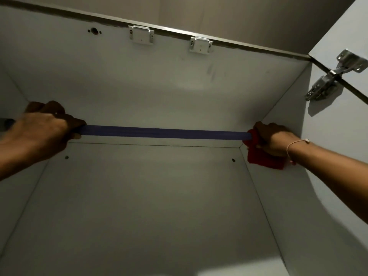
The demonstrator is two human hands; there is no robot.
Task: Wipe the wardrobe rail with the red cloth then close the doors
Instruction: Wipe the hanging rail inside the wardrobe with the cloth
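Observation:
A dark blue wardrobe rail runs across the inside of a white wardrobe, seen from below. My left hand is closed around the rail near its left end. At the rail's right end, close to the right side panel, my right hand grips the red cloth, which is wrapped around the rail and hangs below my fist. A thin bracelet circles my right wrist.
The wardrobe's top panel carries two metal catch plates near its front edge. A metal hinge links the right side panel to the open right door. The back wall has two small holes.

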